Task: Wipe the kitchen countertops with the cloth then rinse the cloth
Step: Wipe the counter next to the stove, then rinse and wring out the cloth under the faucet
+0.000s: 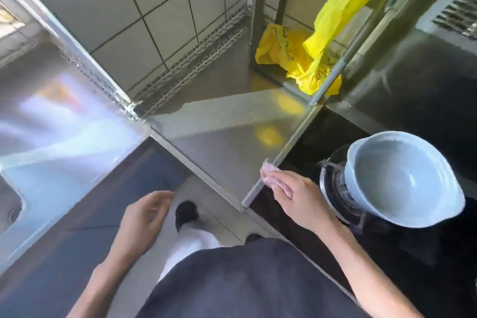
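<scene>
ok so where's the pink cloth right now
In the head view, the small pink cloth is bunched in the right hand, pressed against the steel countertop's right edge, just left of the pale blue ceramic pot.

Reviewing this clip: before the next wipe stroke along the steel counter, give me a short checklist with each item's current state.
1. Cloth in hand: ok. The right hand grips the pink cloth.
2. Cloth on the surface: ok. It sits at the right edge of the steel countertop, beside the black stove top.
3. Left hand out of the way: ok. The left hand hangs open below counter level, holding nothing.
4. Path clear: ok. The counter's near part is bare; yellow bags lie at the far end.
5. Pot clearance: not ok. The pale blue pot on the burner is close to the wiping hand.
6. Cloth wetness: cannot tell.
</scene>
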{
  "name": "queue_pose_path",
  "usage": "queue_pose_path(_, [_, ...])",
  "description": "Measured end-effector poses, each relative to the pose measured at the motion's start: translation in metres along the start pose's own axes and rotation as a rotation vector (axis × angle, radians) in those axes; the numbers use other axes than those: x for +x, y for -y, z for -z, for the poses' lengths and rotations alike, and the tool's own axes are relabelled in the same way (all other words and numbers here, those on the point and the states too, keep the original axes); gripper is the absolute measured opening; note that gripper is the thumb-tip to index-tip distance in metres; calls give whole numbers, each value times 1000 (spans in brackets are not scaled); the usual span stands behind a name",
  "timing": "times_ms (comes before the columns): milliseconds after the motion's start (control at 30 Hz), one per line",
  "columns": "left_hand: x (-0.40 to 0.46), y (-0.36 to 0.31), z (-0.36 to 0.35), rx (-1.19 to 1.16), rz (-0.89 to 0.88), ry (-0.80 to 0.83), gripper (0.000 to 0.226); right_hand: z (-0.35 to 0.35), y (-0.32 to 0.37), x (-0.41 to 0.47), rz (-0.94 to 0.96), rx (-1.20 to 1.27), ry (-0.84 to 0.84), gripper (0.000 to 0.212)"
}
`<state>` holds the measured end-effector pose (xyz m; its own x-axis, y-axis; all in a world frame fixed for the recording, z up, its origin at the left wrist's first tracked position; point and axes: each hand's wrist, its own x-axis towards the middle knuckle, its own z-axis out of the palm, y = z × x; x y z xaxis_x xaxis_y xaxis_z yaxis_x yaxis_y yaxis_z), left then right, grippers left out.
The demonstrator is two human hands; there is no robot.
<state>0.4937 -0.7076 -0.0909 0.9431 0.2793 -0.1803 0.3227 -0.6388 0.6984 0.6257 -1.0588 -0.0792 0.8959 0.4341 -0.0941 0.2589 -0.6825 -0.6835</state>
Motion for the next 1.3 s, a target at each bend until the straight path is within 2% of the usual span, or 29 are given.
queue_pose_path(100, [-68, -18, -14, -87, 110, -79, 18, 19, 5, -4, 102, -49, 150, 31])
queue_pose_path(267, [-174, -24, -29, -148, 275, -260, 21, 17, 29, -24, 253, 17, 235, 25])
queue_pose_path(400, [-251, -26, -43, -246, 408, -412, 12, -8, 53, -58, 447, -79, 329, 28])
queue_pose_path(600, [-389, -4, -69, -314, 603, -587, 17, -54, 94, -121, 633, -211, 653, 33])
queue_pose_path(800, [-546, 29, -93, -315, 725, -667, 20, -119, 152, -221, 719, -180, 724, 26])
queue_pose_path(1000, [-653, 58, -108, -372, 776, -735, 21, -166, 205, -319, 718, -49, 712, 29])
queue_pose_path(1300, [-750, 111, -92, -454, 856, -862, 35, -231, 257, -398, 700, 49, 708, 21])
